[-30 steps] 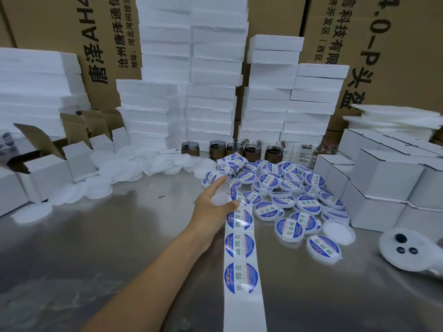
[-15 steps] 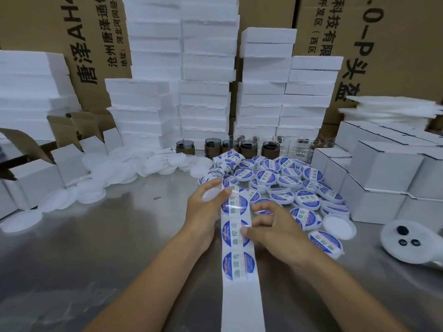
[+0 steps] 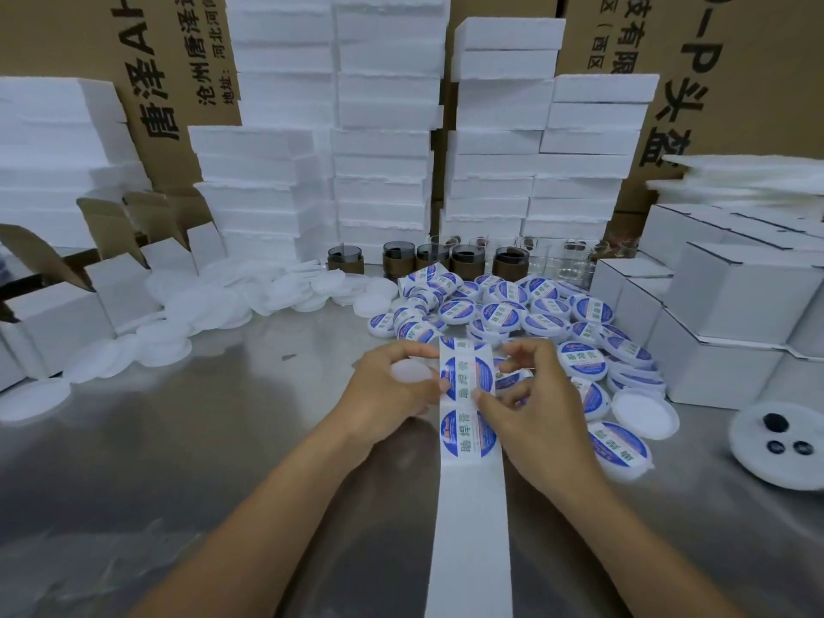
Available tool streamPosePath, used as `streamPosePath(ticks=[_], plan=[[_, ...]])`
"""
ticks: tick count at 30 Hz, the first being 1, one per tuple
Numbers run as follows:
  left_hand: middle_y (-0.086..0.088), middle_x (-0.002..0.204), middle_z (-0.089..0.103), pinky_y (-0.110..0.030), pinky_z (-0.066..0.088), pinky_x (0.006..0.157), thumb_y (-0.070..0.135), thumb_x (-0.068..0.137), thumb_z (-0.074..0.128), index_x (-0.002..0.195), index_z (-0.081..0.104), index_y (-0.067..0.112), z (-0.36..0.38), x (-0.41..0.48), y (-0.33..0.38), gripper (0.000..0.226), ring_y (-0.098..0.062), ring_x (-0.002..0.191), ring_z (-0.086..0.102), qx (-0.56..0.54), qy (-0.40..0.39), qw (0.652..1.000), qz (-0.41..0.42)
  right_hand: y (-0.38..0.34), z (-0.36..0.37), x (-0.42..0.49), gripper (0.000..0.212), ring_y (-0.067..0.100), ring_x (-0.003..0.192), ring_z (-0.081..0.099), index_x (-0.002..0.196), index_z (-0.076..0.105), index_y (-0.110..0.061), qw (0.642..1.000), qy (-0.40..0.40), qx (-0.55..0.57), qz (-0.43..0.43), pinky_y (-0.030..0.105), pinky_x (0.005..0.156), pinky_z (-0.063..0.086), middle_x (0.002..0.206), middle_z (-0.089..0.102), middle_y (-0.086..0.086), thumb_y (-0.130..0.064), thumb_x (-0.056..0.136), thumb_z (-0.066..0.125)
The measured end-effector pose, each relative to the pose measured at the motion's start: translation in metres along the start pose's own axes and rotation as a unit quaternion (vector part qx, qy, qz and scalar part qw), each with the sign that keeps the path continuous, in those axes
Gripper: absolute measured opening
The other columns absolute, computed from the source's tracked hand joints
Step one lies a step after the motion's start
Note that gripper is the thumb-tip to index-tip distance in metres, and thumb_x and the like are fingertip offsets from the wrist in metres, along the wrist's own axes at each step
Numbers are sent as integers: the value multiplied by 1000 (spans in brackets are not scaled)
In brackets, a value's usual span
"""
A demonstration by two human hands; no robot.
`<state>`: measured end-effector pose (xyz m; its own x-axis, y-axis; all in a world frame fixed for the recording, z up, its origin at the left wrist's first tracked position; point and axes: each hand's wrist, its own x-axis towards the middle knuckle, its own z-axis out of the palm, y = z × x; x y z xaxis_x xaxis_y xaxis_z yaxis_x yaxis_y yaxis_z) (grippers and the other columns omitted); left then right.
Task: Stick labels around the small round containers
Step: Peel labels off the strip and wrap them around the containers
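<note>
We note left hand (image 3: pixel 388 394) curled round blank container (image 3: pixel 412 372), kept beside label strip (image 3: pixel 470 506); right hand (image 3: pixel 539 417) fingers (image 3: pixel 486 401) pinch label (image 3: pixel 466 379) edge, likely peeling for transfer.

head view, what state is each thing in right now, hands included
left hand, grips plain white container, thumb at edge of label strip
right hand, pinches at a label on the label strip
label strip, flat along the table, near end bare backing
labelled containers, heaped, labels on
left cartons, flaps open
right cartons, closed, stacked
</note>
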<state>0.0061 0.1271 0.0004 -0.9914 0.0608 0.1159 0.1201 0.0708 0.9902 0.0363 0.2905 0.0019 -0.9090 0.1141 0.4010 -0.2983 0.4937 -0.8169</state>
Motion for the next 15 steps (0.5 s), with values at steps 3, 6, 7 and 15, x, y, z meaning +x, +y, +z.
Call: streamPosePath(ticks=[3, 6, 7, 15], plan=[[-3, 70, 69, -28, 53, 58, 2, 75, 74, 93, 68, 17, 0, 2, 4, 24, -15, 59, 61, -99, 14, 995, -15, 0, -1, -5, 39, -13, 85, 46, 90, 43, -43, 997, -38, -32, -51, 0, 67, 37, 99, 48, -21, -26, 75, 75], [-5, 69, 69, -25, 53, 53, 1, 77, 72, 89, 67, 15, 0, 3, 4, 19, -14, 58, 62, -149, 18, 988, -33, -2, -2, -2, 36, -5, 77, 55, 92, 48, -41, 997, -74, 38, -1, 6, 61, 44, 96, 52, -15, -25, 75, 75], [-6, 74, 69, -24, 52, 53, 3, 76, 73, 88, 68, 16, 0, 4, 4, 18, -14, 61, 64, -155, 18, 987, -39, -3, -2, 0, 35, 2, 69, 58, 93, 50, -38, 994, -84, 71, 21, 11, 56, 47, 94, 53, -10, -21, 76, 75], [-1, 81, 73, -32, 57, 57, 14, 55, 83, 94, 69, 16, -2, 2, 4, 41, -18, 71, 71, -148, -44, 985, -78, -5, -5, 5, 25, 4, 56, 59, 87, 54, -24, 988, -54, 141, 41, 19, 53, 54, 77, 56, 2, -9, 78, 72]])
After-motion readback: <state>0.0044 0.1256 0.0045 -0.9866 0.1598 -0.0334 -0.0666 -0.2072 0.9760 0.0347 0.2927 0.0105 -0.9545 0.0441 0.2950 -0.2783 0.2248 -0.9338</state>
